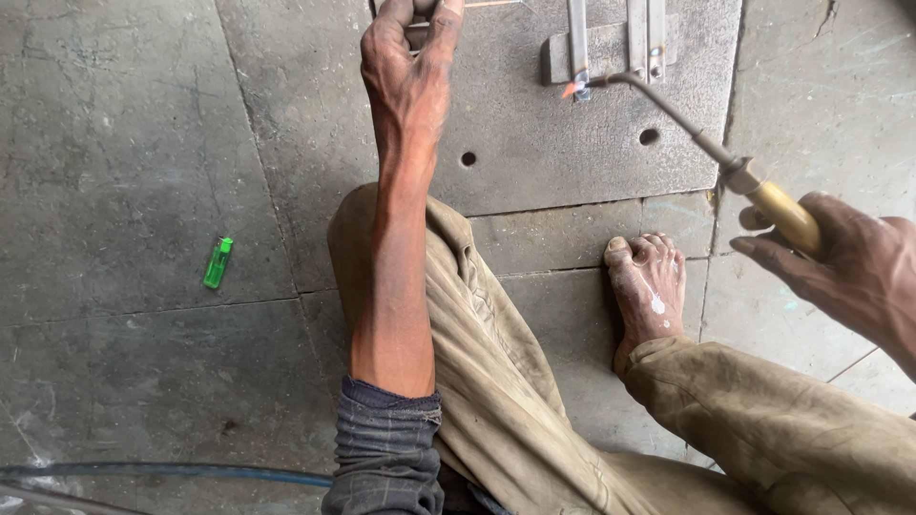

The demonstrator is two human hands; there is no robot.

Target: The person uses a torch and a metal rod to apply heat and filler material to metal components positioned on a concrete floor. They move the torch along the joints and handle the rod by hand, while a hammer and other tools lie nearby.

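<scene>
1. The torch (754, 186) is in the right hand (849, 267), far right of the scene. The hand wraps closed around its yellow handle, and the thin bent tube runs up and left from the brass fitting to the tip.
2. A small orange flame (571, 90) burns at the tip, right against the lower end of a metal strip (578, 38). The long tube seems to keep the hand well apart from the heat.
3. The strip stands beside two more strips (647, 33) on a small block (611, 52), which lies on a dark steel plate (534, 143) with round holes. The plate likely serves as a fireproof bed on the floor.
4. The left hand (410, 57) reaches to the far edge of the view, fingers pinched narrow on a thin rod (491, 5) that points right, toward the strips. Most of the grip is cut off by the frame edge, so what else it holds cannot be told.
5. The left forearm rests over the raised knee (382, 219), which probably steadies it.
6. A bare foot (649, 286) sits on the concrete floor (114, 143), near the plate's near edge.
7. A green lighter (218, 263) lies well apart on the left.
8. A blue hose (172, 471) crosses the near left corner.
</scene>
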